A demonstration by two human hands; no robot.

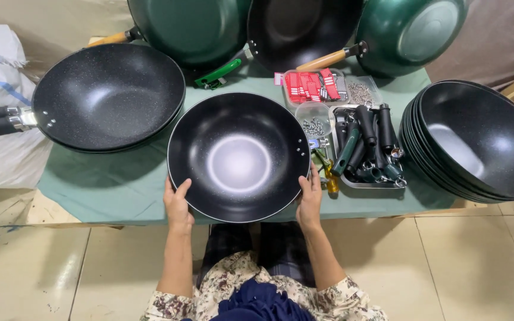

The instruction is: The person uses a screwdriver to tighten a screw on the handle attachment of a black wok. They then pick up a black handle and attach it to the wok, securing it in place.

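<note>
Grip clenched both sides — left hand [177,204] and right hand [310,200] grasping the handleless black wok [238,157] by its rim.

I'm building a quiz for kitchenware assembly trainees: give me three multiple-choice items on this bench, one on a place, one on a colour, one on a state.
1. Where does the stack of handle-less pans stand?
A. right end of the table
B. on the floor
C. left end of the table

2. What colour is the outside of the pans at the back?
A. red
B. green
C. white

3. How is the middle pan held?
A. by one hand on a handle
B. by nobody
C. by both hands at its rim

Answers:
1 A, the stack sits past the metal tray at the right.
2 B, their turned-up shells are dark green.
3 C, the left hand and right hand grip opposite sides of the rim; it has no handle.
</note>
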